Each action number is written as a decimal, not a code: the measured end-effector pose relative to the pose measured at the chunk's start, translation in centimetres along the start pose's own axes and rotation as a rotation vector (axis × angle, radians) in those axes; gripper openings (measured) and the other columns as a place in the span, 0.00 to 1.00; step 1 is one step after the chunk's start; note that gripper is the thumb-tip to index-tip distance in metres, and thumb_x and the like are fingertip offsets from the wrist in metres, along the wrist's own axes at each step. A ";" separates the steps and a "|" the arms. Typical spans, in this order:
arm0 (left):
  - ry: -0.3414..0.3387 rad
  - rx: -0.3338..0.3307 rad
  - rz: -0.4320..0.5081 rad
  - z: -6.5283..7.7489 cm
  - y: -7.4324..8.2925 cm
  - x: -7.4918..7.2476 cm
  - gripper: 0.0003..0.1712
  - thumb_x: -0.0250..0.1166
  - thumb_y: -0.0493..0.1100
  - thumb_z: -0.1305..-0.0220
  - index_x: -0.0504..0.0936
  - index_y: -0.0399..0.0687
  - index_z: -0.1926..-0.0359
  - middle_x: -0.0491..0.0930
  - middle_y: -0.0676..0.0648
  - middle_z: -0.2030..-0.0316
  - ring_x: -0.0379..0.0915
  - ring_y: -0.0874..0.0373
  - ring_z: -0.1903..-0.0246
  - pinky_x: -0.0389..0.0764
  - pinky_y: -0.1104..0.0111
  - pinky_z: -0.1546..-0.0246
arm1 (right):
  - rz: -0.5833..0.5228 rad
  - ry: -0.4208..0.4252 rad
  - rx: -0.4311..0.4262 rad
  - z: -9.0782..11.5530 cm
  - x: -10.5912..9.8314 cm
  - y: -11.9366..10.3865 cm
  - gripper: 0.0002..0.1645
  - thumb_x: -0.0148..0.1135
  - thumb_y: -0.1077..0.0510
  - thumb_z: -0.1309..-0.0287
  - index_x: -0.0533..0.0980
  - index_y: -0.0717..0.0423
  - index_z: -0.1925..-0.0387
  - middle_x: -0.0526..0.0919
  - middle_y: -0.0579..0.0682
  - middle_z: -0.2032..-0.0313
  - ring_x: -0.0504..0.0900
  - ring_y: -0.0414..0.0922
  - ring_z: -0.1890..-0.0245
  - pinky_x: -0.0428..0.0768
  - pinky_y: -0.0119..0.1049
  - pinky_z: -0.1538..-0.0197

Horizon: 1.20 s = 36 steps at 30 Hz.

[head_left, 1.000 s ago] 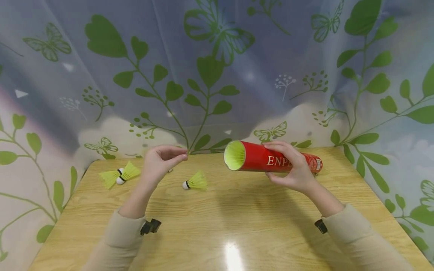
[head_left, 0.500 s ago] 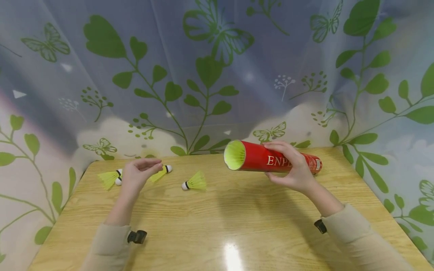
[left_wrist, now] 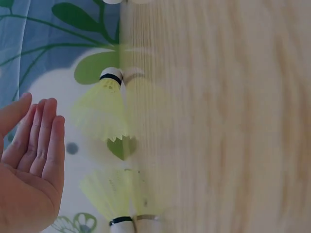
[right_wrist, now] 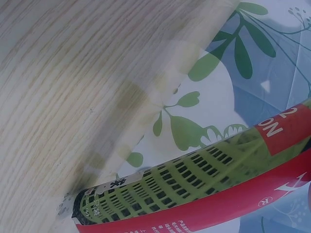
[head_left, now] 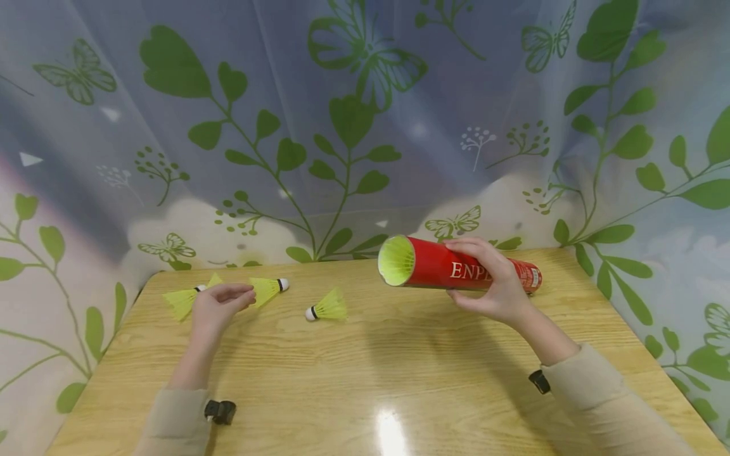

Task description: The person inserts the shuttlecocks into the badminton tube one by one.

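Observation:
My right hand grips a red shuttlecock tube around its middle, holding it tilted above the table. Its open mouth faces left and yellow skirts show inside. The right wrist view shows a clear window along the tube, with stacked shuttlecocks behind it. My left hand hovers over the table's left side, fingers nearly straight and holding nothing. Just beyond its fingertips lies a yellow shuttlecock, cork pointing right. Behind that hand another shuttlecock lies partly hidden. In the left wrist view my palm is bare.
Another yellow shuttlecock lies between my hands, its white cork toward the left. The wooden table meets a leaf-printed curtain along its back edge.
My left hand has drawn back to the left and toward me, uncovering the shuttlecock at its fingertips and covering part of the left pair. My right hand and the tube have stayed nearly still.

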<state>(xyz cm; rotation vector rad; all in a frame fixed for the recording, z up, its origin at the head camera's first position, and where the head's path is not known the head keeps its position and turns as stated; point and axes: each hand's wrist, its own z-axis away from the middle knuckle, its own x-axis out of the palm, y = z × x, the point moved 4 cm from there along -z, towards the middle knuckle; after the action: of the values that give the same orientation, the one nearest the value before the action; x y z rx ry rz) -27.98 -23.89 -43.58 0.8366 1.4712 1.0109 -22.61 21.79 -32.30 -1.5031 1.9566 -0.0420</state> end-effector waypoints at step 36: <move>-0.094 0.009 -0.326 -2.5 -2.0 0.5 0.17 0.68 0.48 0.42 0.85 0.43 0.57 0.86 0.44 0.62 0.80 0.61 0.65 0.82 0.64 0.61 | -0.017 -0.026 -0.009 0.3 0.1 0.3 0.40 0.71 0.73 0.74 0.72 0.70 0.48 0.75 0.64 0.47 0.71 0.50 0.41 0.68 0.29 0.37</move>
<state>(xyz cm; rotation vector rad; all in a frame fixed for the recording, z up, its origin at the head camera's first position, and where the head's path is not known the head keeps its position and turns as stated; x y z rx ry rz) -30.50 -24.59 -45.58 0.6161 1.4739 0.7126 -22.76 21.91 -32.73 -1.5192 1.9264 -0.0209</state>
